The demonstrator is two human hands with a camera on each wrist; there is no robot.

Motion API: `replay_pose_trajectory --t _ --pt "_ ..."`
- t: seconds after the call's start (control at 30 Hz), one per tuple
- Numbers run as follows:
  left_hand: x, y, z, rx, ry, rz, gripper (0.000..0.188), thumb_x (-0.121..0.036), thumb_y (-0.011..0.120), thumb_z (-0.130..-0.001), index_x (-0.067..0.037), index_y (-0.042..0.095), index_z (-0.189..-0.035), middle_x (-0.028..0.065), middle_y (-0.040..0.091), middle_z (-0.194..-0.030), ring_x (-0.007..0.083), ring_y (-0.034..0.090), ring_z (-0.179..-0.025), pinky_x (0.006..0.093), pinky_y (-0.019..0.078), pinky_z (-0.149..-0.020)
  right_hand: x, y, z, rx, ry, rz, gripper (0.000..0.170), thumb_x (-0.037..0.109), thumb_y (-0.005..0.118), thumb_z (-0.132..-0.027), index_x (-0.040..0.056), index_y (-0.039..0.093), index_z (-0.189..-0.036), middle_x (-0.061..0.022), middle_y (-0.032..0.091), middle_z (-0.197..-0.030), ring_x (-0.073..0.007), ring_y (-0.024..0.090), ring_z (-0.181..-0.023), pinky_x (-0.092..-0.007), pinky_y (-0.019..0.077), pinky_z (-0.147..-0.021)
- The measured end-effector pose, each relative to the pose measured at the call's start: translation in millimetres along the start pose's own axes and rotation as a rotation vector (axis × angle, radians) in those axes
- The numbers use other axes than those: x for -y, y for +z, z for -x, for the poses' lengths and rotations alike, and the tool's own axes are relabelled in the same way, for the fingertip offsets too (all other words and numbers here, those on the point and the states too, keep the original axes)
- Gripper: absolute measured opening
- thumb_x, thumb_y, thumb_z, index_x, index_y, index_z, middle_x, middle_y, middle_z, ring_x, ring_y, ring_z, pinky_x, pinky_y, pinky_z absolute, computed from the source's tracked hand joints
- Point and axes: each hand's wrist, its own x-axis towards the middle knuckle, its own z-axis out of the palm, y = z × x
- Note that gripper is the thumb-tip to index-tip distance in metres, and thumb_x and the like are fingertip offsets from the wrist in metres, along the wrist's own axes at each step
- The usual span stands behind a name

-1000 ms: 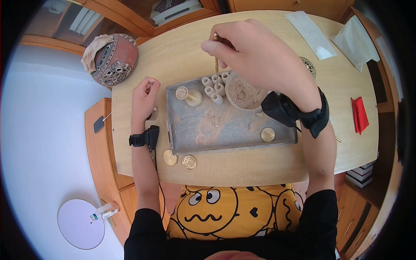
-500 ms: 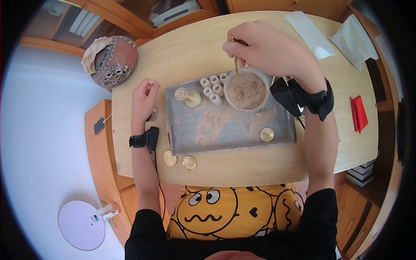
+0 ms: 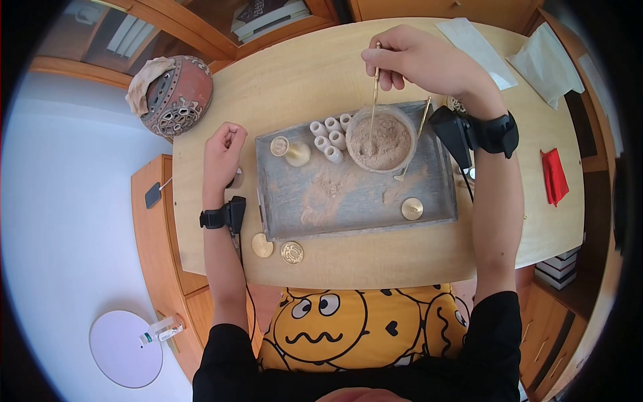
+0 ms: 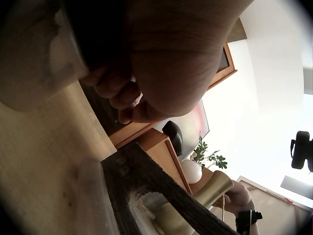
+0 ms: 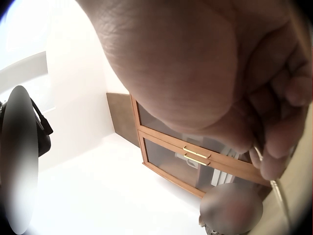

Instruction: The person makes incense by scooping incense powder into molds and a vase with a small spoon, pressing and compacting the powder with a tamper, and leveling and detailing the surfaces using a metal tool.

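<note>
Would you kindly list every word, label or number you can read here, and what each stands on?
None can be read.
Dark book at the top: pale lettering, too small and blurred.
White item by the round table: any print too small.
Tray, bowl, gold stick: no writing visible.

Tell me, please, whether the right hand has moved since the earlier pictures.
Yes: in the head view, the right hand has moved rightward relative to the tray.
</note>
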Motion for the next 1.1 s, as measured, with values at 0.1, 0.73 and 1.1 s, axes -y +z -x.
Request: replay_pose_trajectory --t 0.1,0.73,1.1 --pt "-0.4 0.0 0.3 -0.001 0.003 0.006 0.016 -0.014 0.059 -0.097 -0.001 0.059 -0.086 -0.0079 0.045 -0.065 0.0006 0.036 -0.058 0.0205 0.0273 -0.05 -6.8 -2.8 -2.0 -0.026 0.014 -0.07 0.032 0.028 0.054 -0.098 0.0011 0.063 -0.084 -0.0035 0.061 -0.068 -0.0089 0.057 -0.063 -0.0232 0.0457 -0.06" --pt "-5.7 0.3 1.6 -0.009 -0.01 -0.042 0.017 -0.014 0.06 -0.097 -0.001 0.059 -0.086 -0.0077 0.045 -0.065 0.0008 0.036 -0.058 0.0211 0.0274 -0.05 7.5 20.9 -7.0 -0.23 -0.005 -0.093 0.032 0.03 0.055 -0.097 0.0013 0.066 -0.089 -0.0019 0.064 -0.071 -0.0088 0.058 -0.066 -0.0237 0.0467 -0.063" --pt "-5.6 0.8 1.3 -0.009 -0.002 -0.042 0.017 -0.014 0.059 -0.096 -0.001 0.059 -0.085 -0.0076 0.044 -0.064 0.0009 0.035 -0.057 0.0215 0.0269 -0.05 12.5 31.0 -6.6 -0.264 -0.15 0.099 0.034 0.027 0.054 -0.097 -0.0044 0.064 -0.087 -0.0072 0.064 -0.069 -0.0139 0.062 -0.065 -0.0286 0.048 -0.06"
